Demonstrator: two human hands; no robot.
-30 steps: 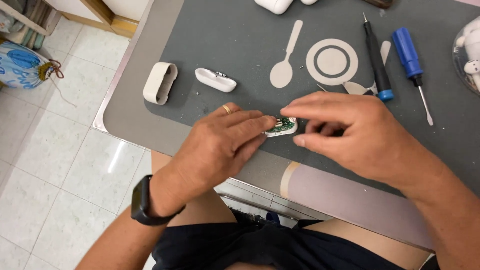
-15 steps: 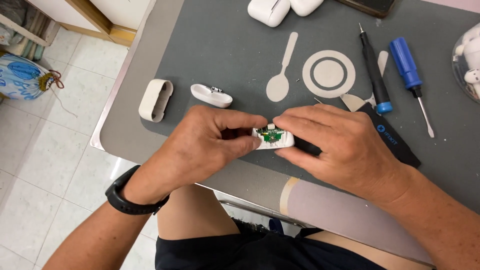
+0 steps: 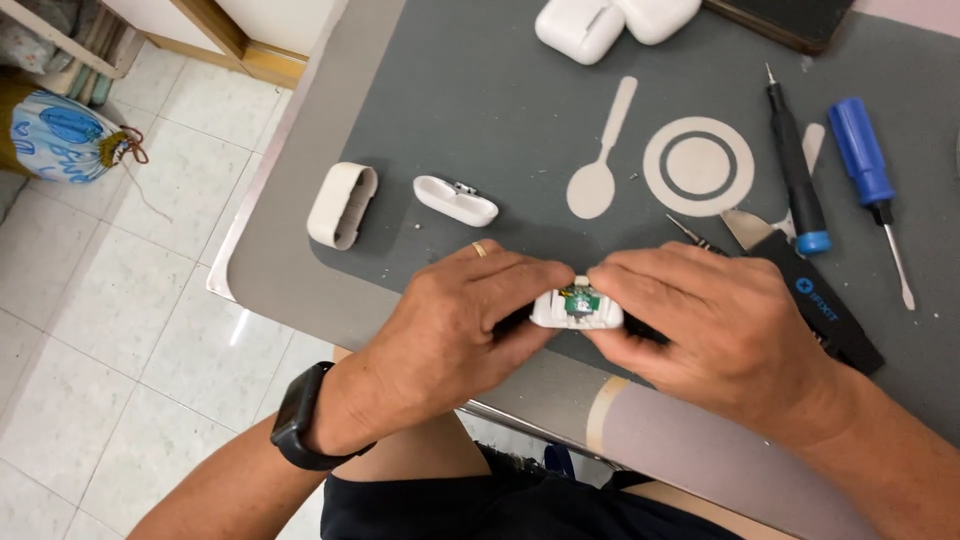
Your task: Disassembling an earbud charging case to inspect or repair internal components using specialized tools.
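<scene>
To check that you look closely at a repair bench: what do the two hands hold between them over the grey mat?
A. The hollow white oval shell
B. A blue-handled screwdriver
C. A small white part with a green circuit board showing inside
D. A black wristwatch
C: the left hand and right hand pinch a small white part with green circuitry showing, while the blue-handled screwdriver and the white oval shell lie untouched on the mat.

Both hands, left hand (image 3: 455, 325) and right hand (image 3: 715, 325), are now lifting the small white part (image 3: 577, 306) clear of the grey mat (image 3: 480, 100), turning its green circuit board (image 3: 580, 299) upward, and uncovering the black tool case (image 3: 825, 315).
</scene>
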